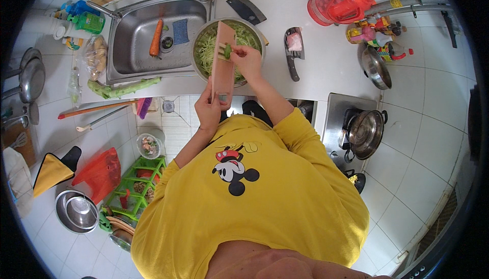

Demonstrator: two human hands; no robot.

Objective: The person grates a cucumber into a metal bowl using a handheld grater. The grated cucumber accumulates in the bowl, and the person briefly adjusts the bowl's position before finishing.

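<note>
A pink, flat grater [222, 72] is held over the steel bowl [194, 57] of pale green shreds [205, 49] on the surface [277, 83], its long axis running away from the body. Its near end is gripped by the fingers of the left hand [208, 112]. A small green piece [227, 51] is pinched at the fingertips of the right hand [246, 63], to the left of that palm, beside the grater's slotted part; whether they touch cannot be told. The right hand is nearer to the slots.
</note>
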